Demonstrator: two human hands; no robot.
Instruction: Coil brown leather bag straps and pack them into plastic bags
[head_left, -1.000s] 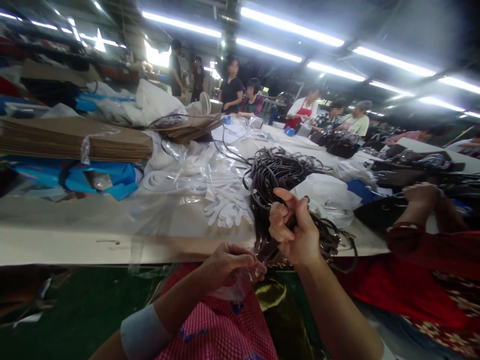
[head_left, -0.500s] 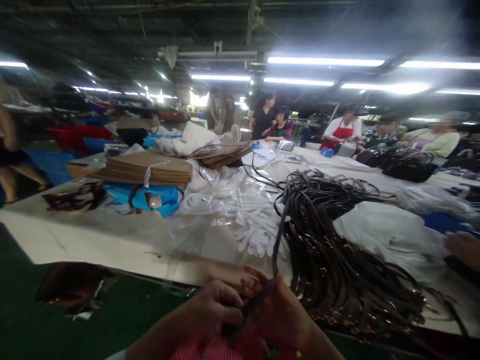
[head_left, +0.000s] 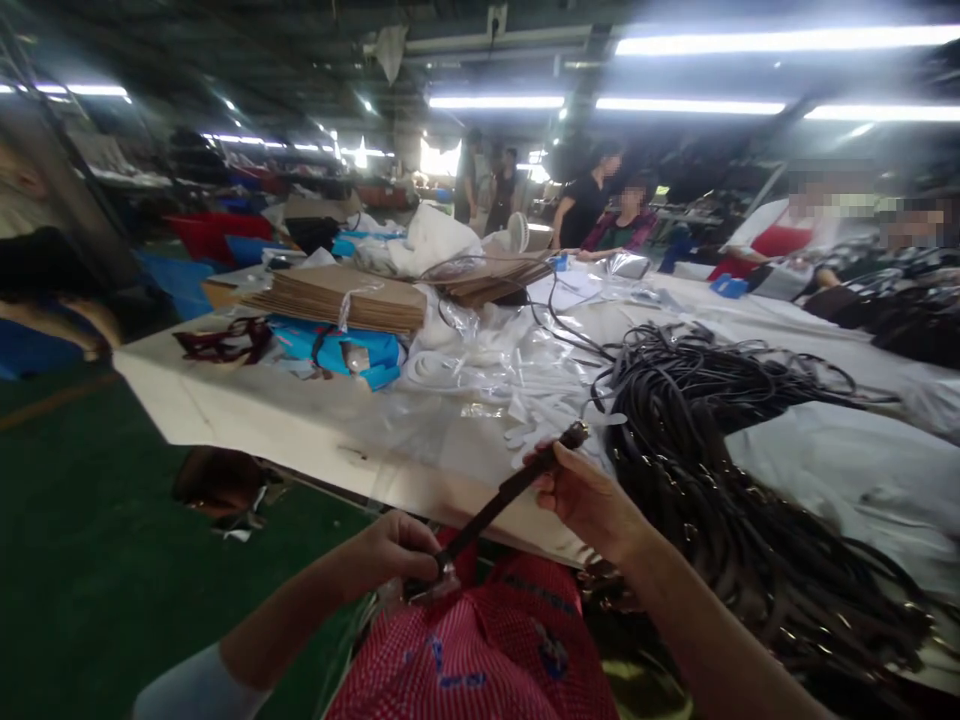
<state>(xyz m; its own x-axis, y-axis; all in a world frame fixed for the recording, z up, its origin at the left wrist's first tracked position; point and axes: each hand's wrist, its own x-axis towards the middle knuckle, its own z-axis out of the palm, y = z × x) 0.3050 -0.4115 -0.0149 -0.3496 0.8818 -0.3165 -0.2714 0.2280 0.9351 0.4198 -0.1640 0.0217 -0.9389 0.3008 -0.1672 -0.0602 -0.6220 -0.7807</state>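
head view: the dark strap (head_left: 504, 498) runs taut and slanted between my two hands, low in the frame at about 6 o'clock, just off the near edge of the table (head_left: 247, 420) and above my red checked apron (head_left: 487, 650). my left hand (head_left: 394, 555) is closed around its lower end, fingers curled tight, with a bit of clear plastic film (head_left: 442, 583) caught at the same spot. my right hand (head_left: 585, 495) pinches the upper end between thumb and fingers, and the strap's tip pokes out past my knuckles toward 1 o'clock.

risks, as i judge them: the film under my left fingers is slick, so the strap could slide out if i pull harder. the right-hand grip is only a pinch near the tip, so a tug could strip it free.

at 3 o'clock, just beside my right wrist, lies the big heap of dark straps (head_left: 720, 470); a loose end swinging that way could snag in it and drag several off the table. at 12 o'clock, white gloves (head_left: 555, 420) and clear bags (head_left: 495, 370) sit near enough to be swept along. farther off, at 10 o'clock, a stack of brown paper bags (head_left: 337, 298) is well apart.
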